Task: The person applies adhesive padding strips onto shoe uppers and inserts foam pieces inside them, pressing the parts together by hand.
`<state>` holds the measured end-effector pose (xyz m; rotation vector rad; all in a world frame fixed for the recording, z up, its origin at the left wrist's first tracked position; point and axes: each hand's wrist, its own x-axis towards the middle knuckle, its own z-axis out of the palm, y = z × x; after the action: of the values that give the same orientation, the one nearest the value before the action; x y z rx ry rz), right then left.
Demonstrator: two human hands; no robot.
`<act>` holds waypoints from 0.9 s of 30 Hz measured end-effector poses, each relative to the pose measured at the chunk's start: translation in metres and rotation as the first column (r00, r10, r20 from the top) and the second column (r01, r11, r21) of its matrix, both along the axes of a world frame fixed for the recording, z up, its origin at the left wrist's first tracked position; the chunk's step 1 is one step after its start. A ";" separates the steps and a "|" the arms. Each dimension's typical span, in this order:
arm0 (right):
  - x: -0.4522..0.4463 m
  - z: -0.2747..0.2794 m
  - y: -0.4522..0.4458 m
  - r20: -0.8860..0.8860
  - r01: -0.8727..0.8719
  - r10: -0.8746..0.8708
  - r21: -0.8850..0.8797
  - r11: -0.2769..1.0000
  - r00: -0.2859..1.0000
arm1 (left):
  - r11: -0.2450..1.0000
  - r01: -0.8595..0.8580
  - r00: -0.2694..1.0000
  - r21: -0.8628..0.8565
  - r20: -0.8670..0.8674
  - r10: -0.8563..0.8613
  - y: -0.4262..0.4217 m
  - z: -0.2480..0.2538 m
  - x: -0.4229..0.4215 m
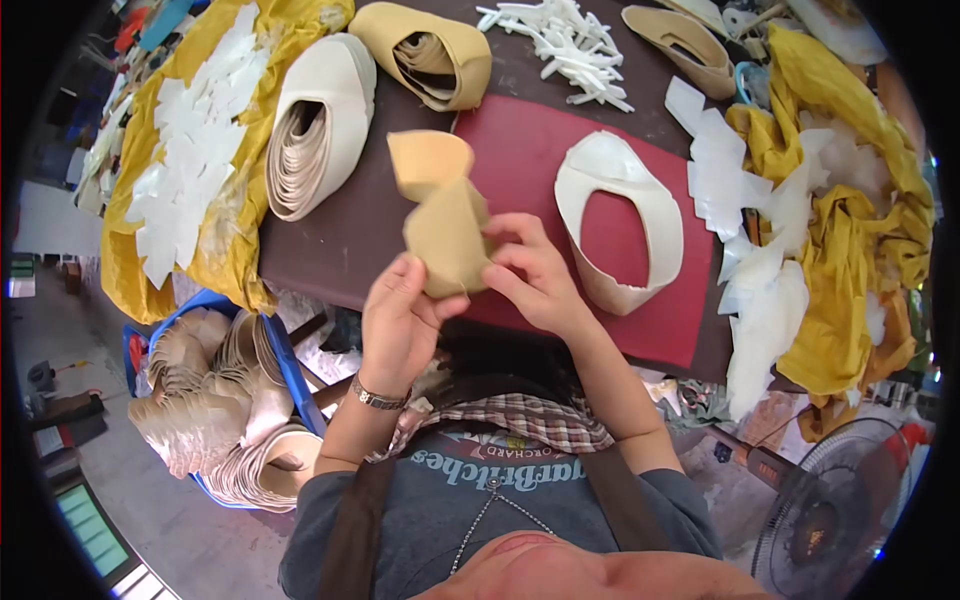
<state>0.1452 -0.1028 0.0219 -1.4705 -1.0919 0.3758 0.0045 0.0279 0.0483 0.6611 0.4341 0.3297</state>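
Note:
A tan shoe upper (440,240), bent into a curve, is held up over the near edge of the table. My left hand (402,305) grips its lower left side between thumb and fingers. On the right edge, the fingertips of my right hand (535,275) pinch the same upper. Just beyond it shows a lighter orange-tan piece (428,160); whether it is joined to the upper I cannot tell. To the right, a white shoe upper (571,205) with a stiff whitish toe piece lies on the red mat (515,130).
Nested white uppers (345,85) and tan uppers (400,30) stand at back left. White sticks (575,45) are heaped at the back. Yellow plastic sheets (125,250) with white cut pieces (185,150) flank the table. A blue crate (290,365) sits lower left, a fan (825,510) lower right.

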 end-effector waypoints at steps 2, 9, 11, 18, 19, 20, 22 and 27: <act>-0.015 0.008 -0.032 -0.103 0.005 -0.014 -0.090 0.996 0.995 | 0.986 0.151 0.988 -0.076 0.027 -0.150 -0.006 -0.010 -0.004; 0.017 0.084 -0.086 0.705 0.486 -0.007 -0.482 0.729 0.710 | 0.943 -0.031 0.964 0.331 0.261 -0.060 -0.005 0.046 0.058; 0.027 0.055 -0.105 0.615 0.381 0.163 -0.651 0.656 0.772 | 0.946 0.012 0.974 0.325 0.208 -0.084 -0.025 0.043 0.054; 0.012 0.051 -0.162 -0.248 0.005 -0.171 -0.553 0.833 0.954 | 0.956 0.239 0.971 0.169 -0.041 -0.235 -0.074 -0.021 0.041; 0.006 0.065 -0.159 -0.504 0.049 -0.260 -0.393 0.918 0.824 | 0.947 0.277 0.961 0.162 -0.025 -0.276 -0.078 -0.015 0.046; 0.004 0.077 -0.155 -0.578 0.103 -0.257 -0.286 0.953 0.774 | 0.936 0.313 0.949 0.161 -0.010 -0.316 -0.081 -0.007 0.050; 0.006 0.085 -0.141 -0.634 0.196 -0.245 -0.149 0.969 0.734 | 0.920 0.368 0.928 0.137 0.007 -0.372 -0.088 0.009 0.057; 0.014 0.072 -0.125 -0.634 0.231 -0.220 -0.066 0.971 0.742 | 0.906 0.402 0.911 0.135 0.038 -0.410 -0.103 0.024 0.067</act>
<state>0.1592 -0.2275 0.0940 -1.2892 -0.3561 0.6350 0.0710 -0.0749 0.0728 0.8416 0.2046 -0.0206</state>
